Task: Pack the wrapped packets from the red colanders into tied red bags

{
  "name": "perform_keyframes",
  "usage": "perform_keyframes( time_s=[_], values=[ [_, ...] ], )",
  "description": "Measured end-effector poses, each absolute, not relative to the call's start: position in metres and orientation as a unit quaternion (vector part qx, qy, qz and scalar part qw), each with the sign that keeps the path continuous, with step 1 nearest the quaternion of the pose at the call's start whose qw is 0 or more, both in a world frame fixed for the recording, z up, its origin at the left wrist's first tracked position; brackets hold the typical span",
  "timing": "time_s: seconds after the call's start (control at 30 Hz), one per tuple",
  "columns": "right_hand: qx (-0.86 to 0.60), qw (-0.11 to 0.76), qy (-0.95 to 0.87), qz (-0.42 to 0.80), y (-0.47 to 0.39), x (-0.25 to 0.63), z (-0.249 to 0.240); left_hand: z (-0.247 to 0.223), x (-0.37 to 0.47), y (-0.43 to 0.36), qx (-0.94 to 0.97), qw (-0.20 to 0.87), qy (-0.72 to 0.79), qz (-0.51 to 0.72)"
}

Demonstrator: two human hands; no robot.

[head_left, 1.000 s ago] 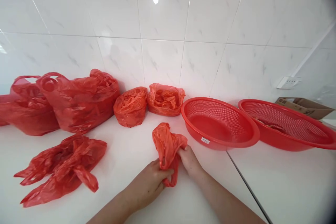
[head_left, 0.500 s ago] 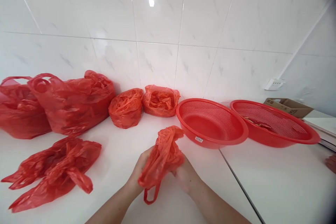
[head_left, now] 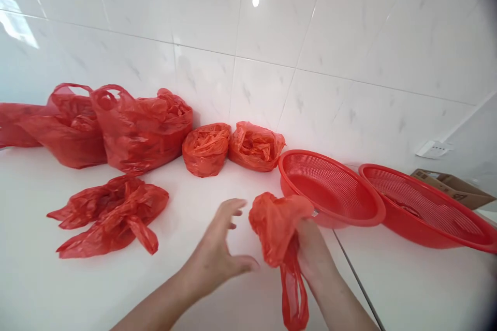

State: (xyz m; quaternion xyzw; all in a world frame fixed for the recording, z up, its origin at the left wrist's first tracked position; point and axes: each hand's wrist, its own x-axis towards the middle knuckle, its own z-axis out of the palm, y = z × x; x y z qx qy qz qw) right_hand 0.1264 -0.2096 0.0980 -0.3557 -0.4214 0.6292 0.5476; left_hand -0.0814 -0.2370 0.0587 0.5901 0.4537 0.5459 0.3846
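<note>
A crumpled red plastic bag (head_left: 276,227) hangs from my right hand (head_left: 310,248), its handle loops dangling toward the bottom edge. The bag hides most of that hand's fingers. Just left of the bag, my left hand (head_left: 221,251) is open, thumb and fingers spread, holding nothing. Farther left, another crumpled red bag (head_left: 112,214) lies flat on the white table (head_left: 186,222).
Several filled red bags (head_left: 143,134) line the tiled wall, with two smaller bundles (head_left: 205,150) (head_left: 257,146) beside them. A red colander (head_left: 334,191) and a larger one (head_left: 427,209) stand right, near a cardboard box (head_left: 454,186).
My left hand has let go of the bag and opened to its left. My right hand has moved right with the bag, whose loops hang lower. The view has shifted left and tilted.
</note>
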Motion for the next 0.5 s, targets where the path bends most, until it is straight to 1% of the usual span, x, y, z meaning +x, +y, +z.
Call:
perform_keyframes(
  time_s=[0.07, 0.1, 0.17, 0.27, 0.33, 0.37, 0.43, 0.5],
  values=[
    [-0.363, 0.498, -0.438, 0.655, -0.216, 0.111, 0.093, 0.069, -0.061, -0.243, 0.671, 0.337, 0.389, 0.533],
    [-0.371, 0.473, -0.452, 0.659, -0.218, 0.107, 0.091, 0.074, -0.054, -0.243, 0.683, 0.337, 0.372, 0.53],
    [-0.412, 0.429, -0.507, 0.624, -0.216, 0.11, 0.088, 0.085, -0.052, -0.239, 0.642, 0.404, 0.371, 0.536],
    [-0.51, 0.363, -0.598, 0.501, -0.205, 0.137, 0.087, 0.094, -0.074, -0.227, 0.445, 0.557, 0.384, 0.586],
    [-0.568, 0.298, -0.637, 0.428, -0.199, 0.16, 0.091, 0.096, -0.091, -0.221, 0.337, 0.608, 0.387, 0.606],
    [-0.588, 0.272, -0.651, 0.396, -0.198, 0.17, 0.094, 0.096, -0.098, -0.22, 0.313, 0.621, 0.393, 0.602],
    [-0.614, 0.259, -0.671, 0.325, -0.205, 0.182, 0.106, 0.093, -0.103, -0.219, 0.308, 0.637, 0.407, 0.578],
    [-0.625, 0.304, -0.682, 0.229, -0.221, 0.182, 0.119, 0.088, -0.098, -0.221, 0.313, 0.644, 0.409, 0.565]
  ],
)
